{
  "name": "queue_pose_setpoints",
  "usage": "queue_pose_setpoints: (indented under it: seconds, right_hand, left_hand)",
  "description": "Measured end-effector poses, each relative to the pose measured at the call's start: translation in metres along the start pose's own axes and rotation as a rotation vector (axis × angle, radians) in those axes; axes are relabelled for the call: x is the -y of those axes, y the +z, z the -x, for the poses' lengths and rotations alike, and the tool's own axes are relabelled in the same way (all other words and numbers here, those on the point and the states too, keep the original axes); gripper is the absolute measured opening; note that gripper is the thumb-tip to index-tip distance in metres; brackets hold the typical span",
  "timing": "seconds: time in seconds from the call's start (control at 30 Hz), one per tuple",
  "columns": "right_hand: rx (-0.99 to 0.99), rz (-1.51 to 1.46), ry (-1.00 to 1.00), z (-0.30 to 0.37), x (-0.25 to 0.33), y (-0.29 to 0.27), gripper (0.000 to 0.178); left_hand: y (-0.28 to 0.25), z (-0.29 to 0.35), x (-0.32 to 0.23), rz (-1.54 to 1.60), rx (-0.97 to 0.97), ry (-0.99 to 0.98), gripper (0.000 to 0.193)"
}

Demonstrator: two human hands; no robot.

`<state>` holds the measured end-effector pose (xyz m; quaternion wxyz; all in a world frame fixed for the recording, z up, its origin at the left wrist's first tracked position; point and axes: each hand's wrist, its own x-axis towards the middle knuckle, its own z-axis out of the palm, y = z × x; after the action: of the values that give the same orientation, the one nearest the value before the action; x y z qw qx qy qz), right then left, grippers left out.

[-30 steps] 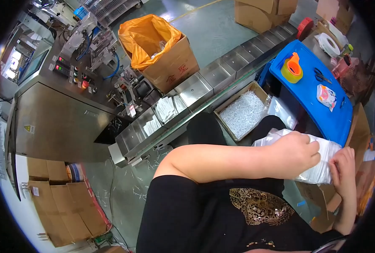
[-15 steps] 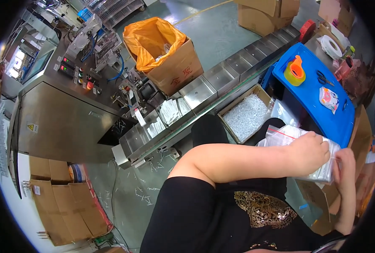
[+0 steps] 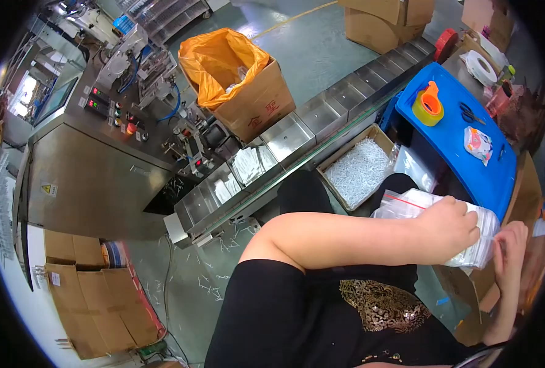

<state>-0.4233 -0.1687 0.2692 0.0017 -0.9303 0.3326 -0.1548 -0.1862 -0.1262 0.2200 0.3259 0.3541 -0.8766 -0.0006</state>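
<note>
Holds the clear bag (image 3: 486, 226) in the left hand (image 3: 451, 228), with a closed grip and fingers curled down over the upper face. Has the right hand (image 3: 510, 248) at the bag's right end, thumb and fingers bent toward the edge; cannot tell a light pinch from a mere touch so near the dark rim of the view, so cannot call that grip closed or open. Has the bag just off the lowest corner of the blue lid (image 3: 456, 147), well apart from the yellow tape dispenser (image 3: 430, 107) near the upper-left edge, and from the scissors (image 3: 468, 114) and small soft packet (image 3: 478, 144) toward the right edge. Seems well along with this one bag: packed with white contents (image 3: 473, 254) toward the right end, with a red line (image 3: 402, 199) across the slack left end. Shows no clear sign of a finished seal along that line. Looks unfinished beyond this bag, judging by loose white packets (image 3: 252, 162) in trays near the lower-left end of the metal conveyor (image 3: 289, 136), and by flat clear plastic (image 3: 414, 167) between the blue lid and the shallow carton (image 3: 332, 189) of white pieces (image 3: 359, 170).
</note>
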Motion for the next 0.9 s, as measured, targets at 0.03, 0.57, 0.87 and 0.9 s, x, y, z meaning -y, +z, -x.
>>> queue_pose_setpoints:
  seconds: [0.03,0.57,0.87,0.9]
  right_hand:
    - [0.007,0.044,0.058,0.01,-0.005,-0.001,0.017]
    - [-0.236,0.133,-0.171,0.005,-0.006,0.034,0.007]
    - [-0.328,0.16,0.032,0.053,-0.045,0.01,0.011]
    - [-0.341,0.14,0.056,0.055,-0.047,0.01,0.012]
  left_hand:
    - [-0.002,0.003,0.002,0.003,-0.006,-0.006,0.016]
    - [-0.001,-0.024,0.009,-0.2,0.265,0.115,0.005]
    - [-0.069,0.028,0.023,-0.164,0.345,-0.034,0.009]
    - [-0.075,0.03,0.023,-0.138,0.377,-0.034,0.01]
